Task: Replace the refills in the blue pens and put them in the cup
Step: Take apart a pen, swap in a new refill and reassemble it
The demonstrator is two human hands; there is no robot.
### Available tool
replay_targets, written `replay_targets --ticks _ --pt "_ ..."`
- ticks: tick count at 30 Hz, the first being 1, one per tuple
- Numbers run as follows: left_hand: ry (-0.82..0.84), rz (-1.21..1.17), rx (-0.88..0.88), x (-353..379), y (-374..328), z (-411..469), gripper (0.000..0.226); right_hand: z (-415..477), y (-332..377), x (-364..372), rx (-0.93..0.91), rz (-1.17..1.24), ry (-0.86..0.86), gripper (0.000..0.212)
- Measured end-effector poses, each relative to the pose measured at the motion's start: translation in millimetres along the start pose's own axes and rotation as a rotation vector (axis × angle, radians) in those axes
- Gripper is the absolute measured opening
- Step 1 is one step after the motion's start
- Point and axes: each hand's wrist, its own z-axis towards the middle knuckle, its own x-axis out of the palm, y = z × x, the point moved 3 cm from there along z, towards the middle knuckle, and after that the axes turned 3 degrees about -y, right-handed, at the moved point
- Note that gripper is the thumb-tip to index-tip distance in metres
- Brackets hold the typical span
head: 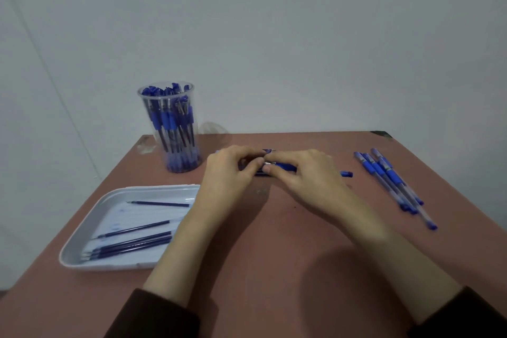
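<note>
Blue plastic shows between two hands that meet above the far middle of the table (274, 269). The left hand (229, 175) and the right hand (304, 177) both have their fingers curled, and thumb and fingertips pinch a blue pen (285, 167) that lies roughly crosswise, low over the tabletop. The two thumbs nearly touch at the pen's metal tip section. A few more blue tips peek out just beyond the fingers, too hidden to identify.

Just past the right hand a short blue piece (346, 174) lies on the table. Whether it is a separate cap or the end of the held pen cannot be told.

To the right, well apart from the hands, several loose pens (395, 181) lie fanned together, angled toward the table's right edge, with their near ends close to it.

To the left, the clear cup (170, 129) stands upright near the far left corner, packed with blue pens. Nearer the person, a white tray (109, 266) sits along the left edge, and the left forearm crosses its right rim. Dark refills (137, 243) lie in it, mostly pointing left.

The table's far edge runs close behind the hands, with the pale wall (274, 35) beyond it. Bare reddish tabletop spreads between the forearms and toward the near edge, where the dark sleeves (159, 315) come in.
</note>
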Motion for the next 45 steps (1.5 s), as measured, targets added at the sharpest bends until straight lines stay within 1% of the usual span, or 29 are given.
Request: replay_targets --ticks 5,10,14,17,19,22,25,27,32,34,35,36,37,39,40,41,42,43,45 --pt "0.090 -0.012 -0.028 -2 8 2 0.016 -3 1 -1 -0.017 -0.031 0.041 0.024" --pt "0.118 -0.009 -0.040 -1 9 0 0.015 -6 -1 1 -0.018 -0.112 0.061 0.028" --pt "0.104 -0.001 -0.059 -3 10 0 0.016 -5 -9 2 0.040 -0.100 0.073 0.031" --pt "0.092 0.007 -0.097 -4 10 1 0.014 -1 -22 0 0.123 -0.178 0.124 0.030" --pt "0.160 0.004 -0.101 -1 9 0 0.011 2 -31 -3 0.186 -0.194 0.091 0.026" --pt "0.358 -0.027 -0.075 8 6 -5 0.008 3 -37 -6 0.251 -0.101 0.031 0.023" --pt "0.562 -0.014 -0.068 16 5 -10 0.008 3 -35 -4 0.247 -0.052 0.036 0.016" --pt "0.664 -0.033 -0.080 19 5 -12 0.007 2 -34 -3 0.243 -0.013 0.026 0.013" --pt "0.730 -0.055 -0.058 18 5 -13 0.005 2 -31 -3 0.262 0.165 -0.019 0.006" --pt "0.757 -0.059 -0.063 18 6 -15 0.006 2 -29 -4 0.267 0.250 -0.043 0.008" --pt "0.742 -0.062 -0.065 18 6 -16 0.004 1 -28 -5 0.273 0.303 -0.045 0.010" --pt "0.683 -0.068 -0.065 18 5 -15 0.004 1 -26 -5 0.288 0.390 -0.035 0.011" --pt "0.577 -0.078 -0.063 17 5 -13 0.007 0 -25 -5 0.313 0.511 -0.012 0.013" --pt "0.301 -0.124 -0.066 13 5 -7 0.008 0 -20 -5 0.369 0.767 0.052 0.017" --pt "0.188 -0.181 -0.089 10 5 -3 0.008 0 -16 -6 0.391 0.887 0.085 0.019" --pt "0.115 -0.269 -0.131 7 6 -1 0.008 0 -12 -7 0.408 1.003 0.117 0.020" --pt "0.087 -0.376 -0.185 5 6 0 0.010 -1 -8 -7 0.418 1.101 0.150 0.020" --pt "0.100 -0.480 -0.234 5 6 1 0.014 -2 -4 -6 0.424 1.172 0.185 0.020" --pt "0.190 -0.658 -0.269 6 2 0 0.026 -5 2 -3 0.430 1.253 0.261 0.023"
